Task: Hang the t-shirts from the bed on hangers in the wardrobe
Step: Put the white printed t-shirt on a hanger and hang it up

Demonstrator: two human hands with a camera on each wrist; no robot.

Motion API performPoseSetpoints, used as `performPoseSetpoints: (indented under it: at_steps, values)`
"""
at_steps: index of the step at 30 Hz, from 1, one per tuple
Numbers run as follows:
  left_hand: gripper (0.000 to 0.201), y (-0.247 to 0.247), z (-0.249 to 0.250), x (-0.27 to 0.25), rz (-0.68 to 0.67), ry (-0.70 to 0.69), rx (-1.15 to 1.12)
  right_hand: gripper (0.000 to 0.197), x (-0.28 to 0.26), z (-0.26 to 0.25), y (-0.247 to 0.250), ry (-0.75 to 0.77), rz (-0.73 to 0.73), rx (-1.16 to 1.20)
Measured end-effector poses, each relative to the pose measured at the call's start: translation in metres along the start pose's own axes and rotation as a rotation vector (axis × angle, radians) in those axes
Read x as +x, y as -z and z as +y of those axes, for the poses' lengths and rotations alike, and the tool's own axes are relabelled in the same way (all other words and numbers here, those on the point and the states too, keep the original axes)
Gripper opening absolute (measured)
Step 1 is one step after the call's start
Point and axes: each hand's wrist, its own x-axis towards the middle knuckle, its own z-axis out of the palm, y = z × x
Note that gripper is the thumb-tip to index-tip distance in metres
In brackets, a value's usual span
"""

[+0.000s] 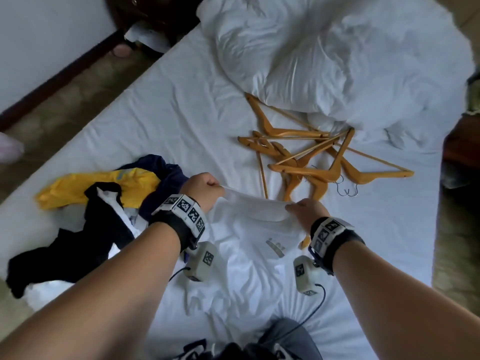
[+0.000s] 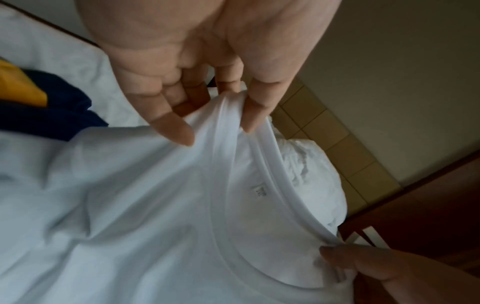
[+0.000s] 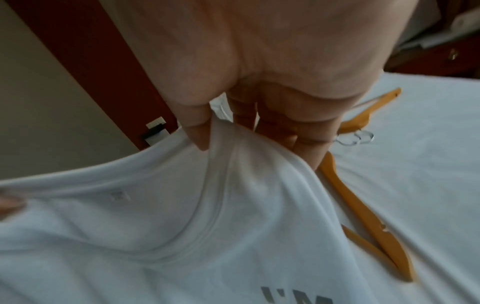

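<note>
Hands pinch the white t-shirt (image 1: 249, 245) collar: left hand (image 1: 201, 189) and right hand (image 1: 309, 211), each grip closed on it, near the hangers (image 1: 309, 162).

Bare forearms, each wrist wearing a black strap (image 1: 179, 229) ringed with white blocks of black-and-white square markers — a pale marker-tagged box (image 1: 201, 261) beneath each, trailing a thin dark cable (image 1: 318, 305).
</note>
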Motion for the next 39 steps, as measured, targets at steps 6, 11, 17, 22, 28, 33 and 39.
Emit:
performPoseSetpoints:
  at_steps: [6,11,17,22,28,33,39]
  values:
    - [0.008,-0.078,0.011,0.045,0.128,0.129,-0.010,0.018,0.090,0.044,0.013,-0.008,-0.160,0.197]
    - [0.027,-0.127,0.013,0.069,0.224,0.208,0.006,0.027,0.156,0.064,0.014,-0.047,-0.263,0.340]
    - [0.034,-0.164,0.001,0.083,0.290,0.240,0.083,0.030,0.193,0.083,0.002,-0.082,-0.392,0.550]
    - [0.037,-0.175,0.003,0.088,0.272,0.244,0.130,0.031,0.203,0.103,-0.010,-0.214,-0.424,0.677]
    - [0.032,-0.178,-0.010,0.104,0.251,0.254,0.124,0.018,0.220,0.082,-0.018,-0.157,-0.411,0.734]
    - [0.033,-0.186,-0.019,0.086,0.282,0.281,0.094,0.042,0.227,0.053,-0.029,-0.187,-0.491,1.009]
    - [0.019,-0.179,-0.038,0.093,0.340,0.351,-0.023,0.077,0.249,0.037,-0.051,-0.286,-0.485,1.140]
